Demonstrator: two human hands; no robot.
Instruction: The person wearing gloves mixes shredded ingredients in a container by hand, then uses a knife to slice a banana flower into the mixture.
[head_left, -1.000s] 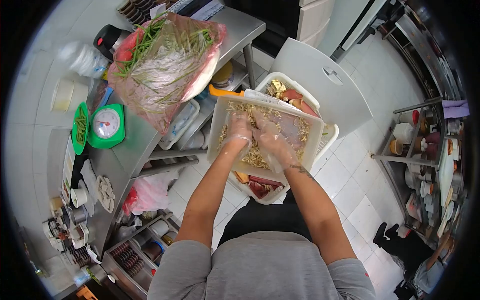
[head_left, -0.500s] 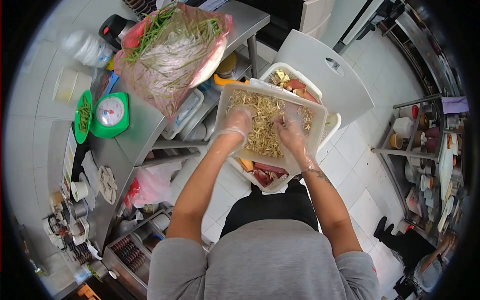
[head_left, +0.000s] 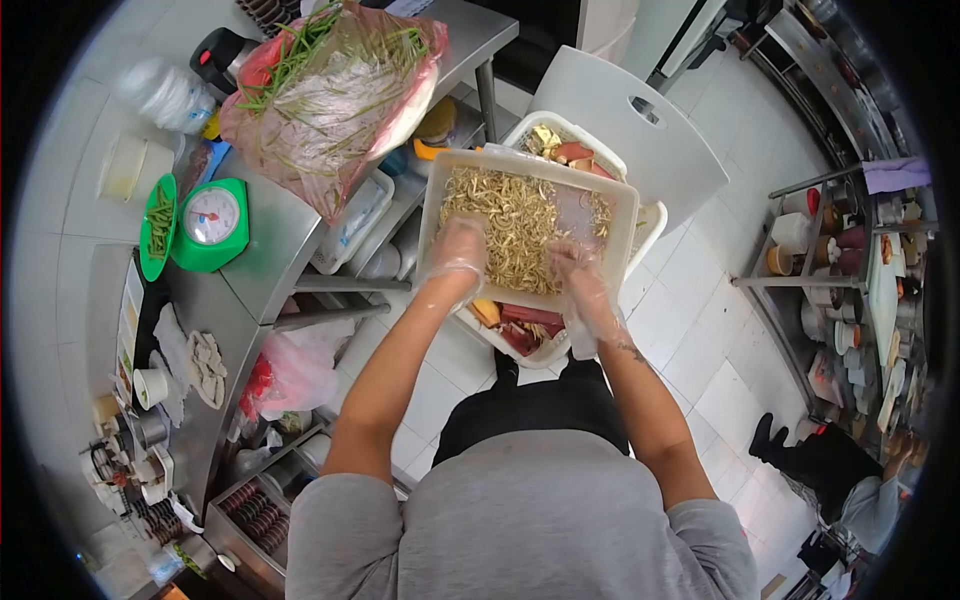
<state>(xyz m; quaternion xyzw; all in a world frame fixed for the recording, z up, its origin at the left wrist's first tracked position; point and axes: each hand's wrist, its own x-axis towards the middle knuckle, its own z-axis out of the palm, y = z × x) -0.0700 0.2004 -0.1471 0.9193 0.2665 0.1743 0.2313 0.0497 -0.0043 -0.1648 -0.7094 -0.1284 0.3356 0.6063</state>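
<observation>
A translucent plastic tray (head_left: 628, 225) holds a spread of small, curled, beige-brown pieces that look like dried anchovies (head_left: 510, 215). It rests over a white basket (head_left: 548, 352). My left hand (head_left: 460, 250), in a clear plastic glove, reaches over the tray's left side onto the anchovies; its fingers are blurred and partly hidden. At the right, my gloved right hand (head_left: 588, 285) has its fingers bent together at the edge of the pile. What they pinch is too small to make out. Part of the tray floor shows at the upper right, with a few scattered anchovies.
On the steel counter (head_left: 270, 275) at left lie a pink plastic bag (head_left: 310, 130) of green stalks and a green scale (head_left: 212, 225). A white chair (head_left: 640, 130) stands beyond the basket. Shelves (head_left: 800, 280) line the right; another person (head_left: 830, 480) is at lower right.
My right hand has shifted toward the tray's near edge, its fingers still bent. My left hand stays over the left part of the anchovies. The whole view has shifted slightly.
</observation>
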